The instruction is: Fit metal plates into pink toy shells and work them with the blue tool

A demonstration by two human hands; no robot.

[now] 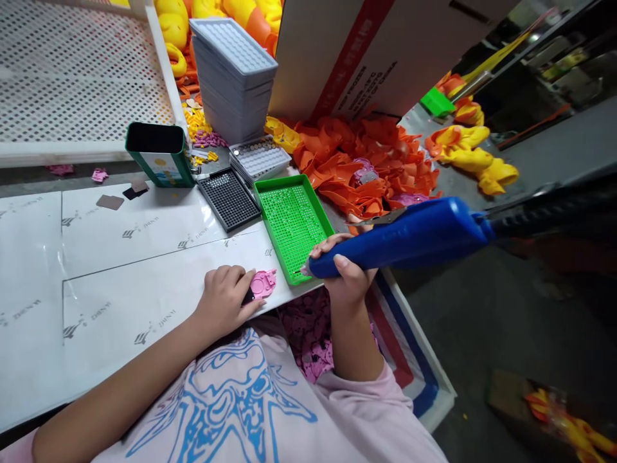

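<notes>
My left hand (225, 299) presses a small pink plastic part (263, 283) onto the white table sheet (120, 283) near its front edge. My right hand (343, 270) grips a blue electric screwdriver (409, 238) that lies almost level. Its tip points left, at the near corner of a green perforated tray (292, 222) and close to the pink part. The bit itself is too small to make out. A black cable (549, 209) runs from the tool's back end off to the right.
Behind the green tray lie a black grid tray (229, 199), a stack of grey trays (234, 74), a green tin (159, 154) and a heap of orange plastic parts (366, 164). More pink parts (308, 334) fill a box at my lap. A cardboard box (366, 51) stands at the back.
</notes>
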